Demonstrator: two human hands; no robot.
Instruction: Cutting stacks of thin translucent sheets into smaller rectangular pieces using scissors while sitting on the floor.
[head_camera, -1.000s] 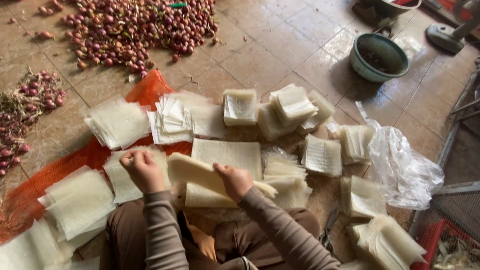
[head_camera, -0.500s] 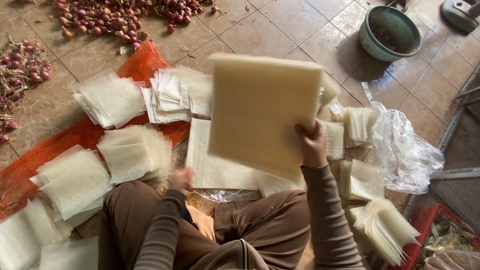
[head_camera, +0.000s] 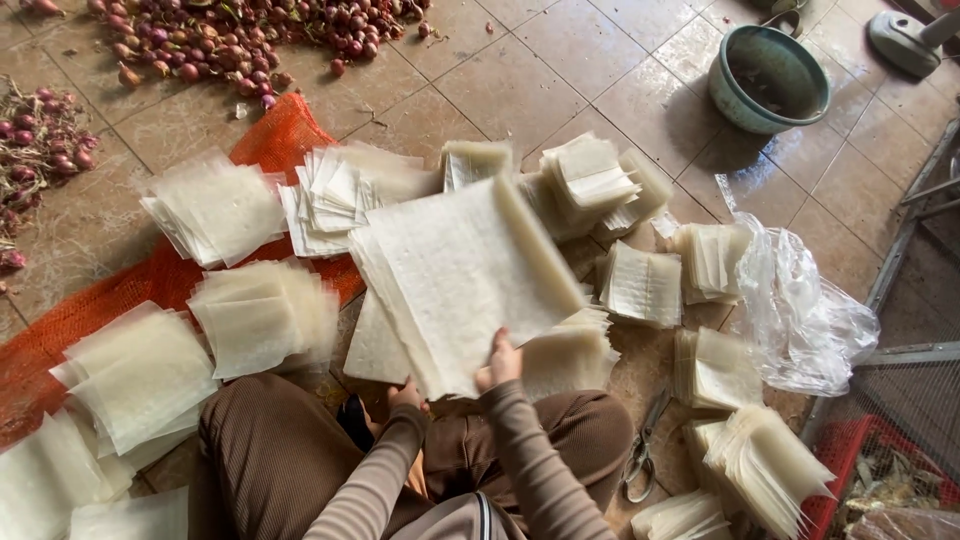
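I sit on a tiled floor with a stack of large pale square rice-paper sheets held tilted in front of my knees. My right hand grips the stack's near edge, thumb on top. Just below and to the left, my left hand holds the stack's lower corner from underneath, mostly hidden by the sheets. More sheets lie flat on the floor beneath the held stack.
Several piles of smaller cut sheets surround me on an orange net and tiles. Scissors lie by my right knee. A clear plastic bag, a green basin and heaps of red shallots lie beyond.
The sheet stack, raised high in my right hand half a second ago, has come down toward the floor. My left hand has joined at its lower corner.
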